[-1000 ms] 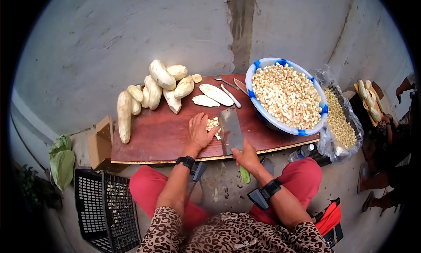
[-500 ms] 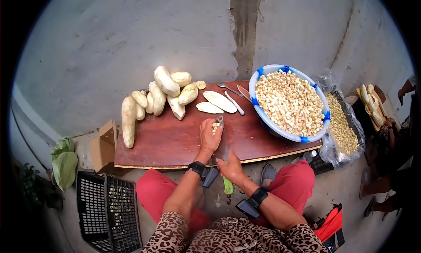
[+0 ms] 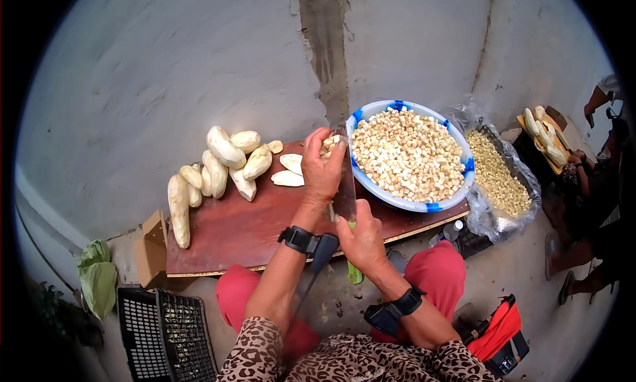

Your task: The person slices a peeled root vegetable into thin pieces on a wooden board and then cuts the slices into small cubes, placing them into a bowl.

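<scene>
Grey concrete wall rises behind a low reddish wooden tabletop that carries the work. Near the far edge, the left hand curls its fingers over a small heap of diced pieces, pressing them against the flat of a cleaver. The right hand is clamped round the cleaver's green handle. The blade's long axis runs away from the person toward the wall, and it is lifted off the wood at the far end. Just right of the heap, almost touching the blade tip, sits the blue-and-white bowl, heaped with the same dice; the left hand is the nearer to it. Peeled pale tubers and two flat slices lie to the left. A plastic bag of dice sits beyond the bowl. No label or writing can be read.
</scene>
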### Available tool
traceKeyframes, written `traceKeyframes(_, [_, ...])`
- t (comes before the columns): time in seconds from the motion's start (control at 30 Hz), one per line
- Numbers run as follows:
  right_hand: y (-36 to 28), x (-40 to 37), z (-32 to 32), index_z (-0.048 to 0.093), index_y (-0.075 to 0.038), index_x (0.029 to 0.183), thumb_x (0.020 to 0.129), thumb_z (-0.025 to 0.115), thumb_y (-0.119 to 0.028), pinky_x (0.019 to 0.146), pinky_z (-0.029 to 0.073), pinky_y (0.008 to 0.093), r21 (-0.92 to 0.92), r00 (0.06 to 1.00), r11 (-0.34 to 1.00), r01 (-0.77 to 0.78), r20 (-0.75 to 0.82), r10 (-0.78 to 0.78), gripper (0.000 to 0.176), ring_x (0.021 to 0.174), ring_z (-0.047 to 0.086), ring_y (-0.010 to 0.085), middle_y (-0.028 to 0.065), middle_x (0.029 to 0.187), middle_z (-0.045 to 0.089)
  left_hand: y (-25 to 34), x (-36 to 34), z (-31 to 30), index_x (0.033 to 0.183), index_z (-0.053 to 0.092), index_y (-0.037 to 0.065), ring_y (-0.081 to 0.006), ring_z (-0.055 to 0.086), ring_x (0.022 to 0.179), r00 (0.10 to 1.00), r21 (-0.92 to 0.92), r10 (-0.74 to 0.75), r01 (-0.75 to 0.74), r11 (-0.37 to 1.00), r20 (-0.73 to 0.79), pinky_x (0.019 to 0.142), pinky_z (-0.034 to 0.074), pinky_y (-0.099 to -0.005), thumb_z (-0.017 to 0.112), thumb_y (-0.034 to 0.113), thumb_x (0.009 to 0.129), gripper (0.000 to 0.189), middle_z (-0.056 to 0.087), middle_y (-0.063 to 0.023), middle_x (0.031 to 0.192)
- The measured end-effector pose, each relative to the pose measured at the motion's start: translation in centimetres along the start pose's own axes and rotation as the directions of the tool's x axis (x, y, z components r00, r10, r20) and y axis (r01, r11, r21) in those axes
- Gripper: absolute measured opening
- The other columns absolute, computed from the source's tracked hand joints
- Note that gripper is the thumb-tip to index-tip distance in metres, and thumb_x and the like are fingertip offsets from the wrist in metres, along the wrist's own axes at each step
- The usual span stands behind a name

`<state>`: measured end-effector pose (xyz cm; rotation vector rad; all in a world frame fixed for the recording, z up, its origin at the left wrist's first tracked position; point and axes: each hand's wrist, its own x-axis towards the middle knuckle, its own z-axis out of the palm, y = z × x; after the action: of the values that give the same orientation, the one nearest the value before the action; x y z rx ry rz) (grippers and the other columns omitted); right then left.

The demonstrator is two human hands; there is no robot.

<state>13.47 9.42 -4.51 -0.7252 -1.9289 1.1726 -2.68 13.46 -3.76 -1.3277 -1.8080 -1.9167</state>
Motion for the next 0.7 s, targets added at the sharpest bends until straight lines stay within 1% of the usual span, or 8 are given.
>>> traceKeyframes(0.13, [-1.3, 0.7, -3.9, 0.049, 0.003, 0.106, 0.087, 0.061, -0.008, 0.067, 0.049, 0.0444, -0.105, 0.977, 0.994, -0.008, -0.210, -0.015, 0.025, 0.081, 0.064, 0.0448, 0.0256, 0.085, 0.064, 2.9, 2.4, 5.9, 0.111, 0.060, -0.002, -0.0339, 0.056, 0.109, 0.988, -0.114, 0.122, -0.111, 0.987, 0.097, 0.095, 0.044, -0.0387, 0.066, 0.019, 0.085, 0.034, 0.058, -0.0186, 0.118])
traceKeyframes(0.17, [-0.8, 1.2, -4.7, 0.044, 0.004, 0.109, 0.086, 0.060, -0.006, 0.063, 0.047, 0.0513, -0.129, 0.946, 0.984, 0.122, -0.286, -0.154, 0.030, 0.076, 0.061, 0.0485, 0.0283, 0.079, 0.062, 2.5, 2.8, 7.4, 0.110, 0.061, -0.001, -0.0349, 0.055, 0.110, 0.977, -0.033, 0.155, -0.152, 0.988, 0.146, 0.096, 0.043, -0.0392, 0.065, 0.020, 0.085, 0.033, 0.058, -0.0189, 0.117])
traceKeyframes(0.27, [-0.2, 1.9, -7.2, 0.044, 0.005, 0.114, 0.086, 0.060, -0.006, 0.070, 0.049, 0.0485, -0.135, 0.906, 0.991, 0.010, -0.419, -0.066, 0.034, 0.081, 0.063, 0.0468, 0.0273, 0.084, 0.064, -2.0, 1.4, 11.4, 0.110, 0.064, 0.005, -0.0355, 0.045, 0.121, 0.943, 0.282, 0.184, -0.263, 0.923, 0.276, 0.105, 0.030, -0.0458, 0.065, 0.022, 0.084, 0.031, 0.055, -0.0181, 0.121])
traceKeyframes(0.3, [0.3, 2.1, -7.7, 0.045, 0.005, 0.114, 0.086, 0.059, -0.005, 0.071, 0.049, 0.0471, -0.113, 0.891, 0.993, 0.028, -0.448, -0.076, 0.033, 0.082, 0.064, 0.0456, 0.0268, 0.088, 0.065, -2.4, 0.6, 11.7, 0.108, 0.065, 0.005, -0.0350, 0.044, 0.122, 0.938, 0.297, 0.170, -0.261, 0.918, 0.301, 0.106, 0.029, -0.0461, 0.065, 0.021, 0.083, 0.030, 0.054, -0.0176, 0.122])
traceKeyframes(0.4, [2.0, 2.3, -8.1, 0.045, 0.005, 0.114, 0.086, 0.059, -0.005, 0.072, 0.050, 0.0450, 0.036, 0.901, 0.998, -0.047, -0.430, 0.058, 0.033, 0.076, 0.066, 0.0390, 0.0225, 0.089, 0.065, -3.1, -0.5, 11.3, 0.102, 0.066, 0.006, -0.0340, 0.045, 0.122, 0.930, 0.266, 0.154, -0.250, 0.931, 0.333, 0.106, 0.029, -0.0457, 0.066, 0.019, 0.082, 0.024, 0.055, -0.0164, 0.122])
traceKeyframes(0.53, [1.2, 2.0, -7.7, 0.047, 0.003, 0.110, 0.087, 0.058, -0.003, 0.058, 0.050, 0.0351, 0.284, 0.955, 0.957, -0.064, -0.261, 0.141, 0.026, 0.062, 0.060, 0.0203, 0.0131, 0.086, 0.063, -2.4, -0.2, 8.7, 0.093, 0.068, 0.006, -0.0327, 0.047, 0.119, 0.933, 0.202, 0.119, -0.196, 0.960, 0.340, 0.104, 0.031, -0.0449, 0.066, 0.017, 0.081, 0.017, 0.057, -0.0145, 0.118])
traceKeyframes(0.67, [-0.6, 1.7, -6.8, 0.048, 0.001, 0.106, 0.090, 0.056, -0.001, 0.048, 0.044, 0.0254, 0.443, 0.970, 0.890, -0.107, -0.151, 0.192, 0.018, 0.054, 0.053, 0.0092, 0.0080, 0.081, 0.061, -2.2, 2.1, 4.9, 0.093, 0.066, 0.002, -0.0336, 0.056, 0.105, 0.945, 0.217, 0.191, -0.251, 0.943, 0.265, 0.092, 0.044, -0.0414, 0.064, 0.013, 0.084, 0.014, 0.061, -0.0158, 0.111])
traceKeyframes(0.7, [-0.7, 1.7, -6.5, 0.048, 0.001, 0.105, 0.090, 0.055, -0.001, 0.046, 0.043, 0.0237, 0.456, 0.971, 0.885, -0.098, -0.149, 0.185, 0.016, 0.053, 0.052, 0.0077, 0.0074, 0.080, 0.061, -2.3, 2.8, 3.7, 0.093, 0.065, 0.000, -0.0327, 0.060, 0.098, 0.957, 0.224, 0.126, -0.188, 0.956, 0.262, 0.086, 0.048, -0.0385, 0.063, 0.013, 0.085, 0.015, 0.062, -0.0162, 0.109])
